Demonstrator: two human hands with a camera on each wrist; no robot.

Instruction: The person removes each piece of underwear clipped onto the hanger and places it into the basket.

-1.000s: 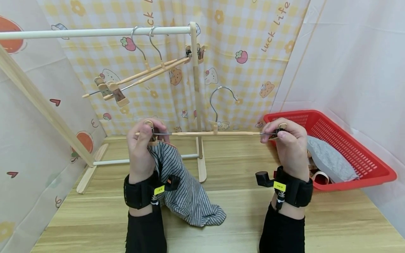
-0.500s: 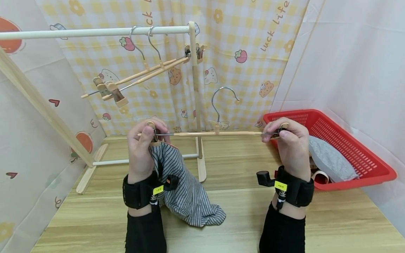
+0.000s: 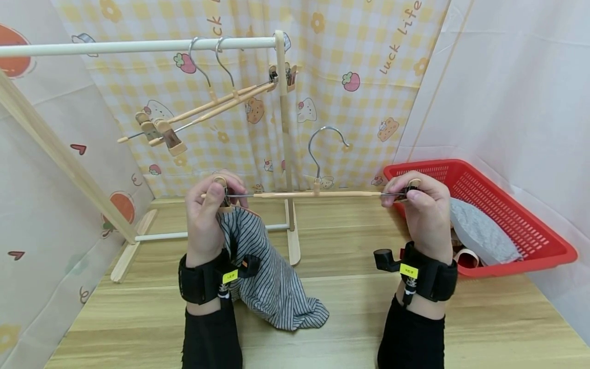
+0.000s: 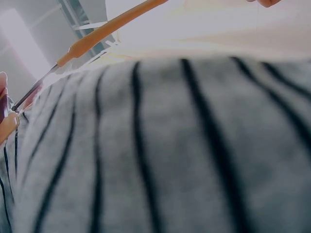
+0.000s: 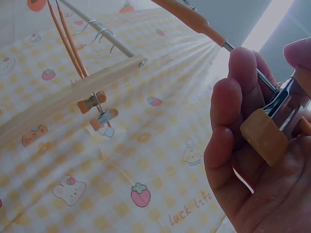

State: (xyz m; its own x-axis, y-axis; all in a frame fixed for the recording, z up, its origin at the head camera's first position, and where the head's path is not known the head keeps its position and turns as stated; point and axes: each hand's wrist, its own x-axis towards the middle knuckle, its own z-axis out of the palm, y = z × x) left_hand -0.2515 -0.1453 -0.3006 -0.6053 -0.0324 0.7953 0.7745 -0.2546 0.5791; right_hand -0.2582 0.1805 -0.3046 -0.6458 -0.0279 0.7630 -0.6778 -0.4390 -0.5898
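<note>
A clip hanger with a metal hook is held level between both hands over the table. My left hand pinches the clip at its left end, and the waist edge of a striped grey cloth garment is caught in that clip. The garment hangs down beside the left wrist onto the table; it fills most of the left wrist view. With thumb and fingers, my right hand pinches the right-end clip, which has no cloth in it.
Two more clip hangers hang on the white rail of a wooden rack behind. At the right stands a red basket with a grey cloth bundle inside. A patterned curtain backs the table.
Both hands and the hanger have shifted very slightly to the right since one second ago, then stayed almost still. The grips are the same.
</note>
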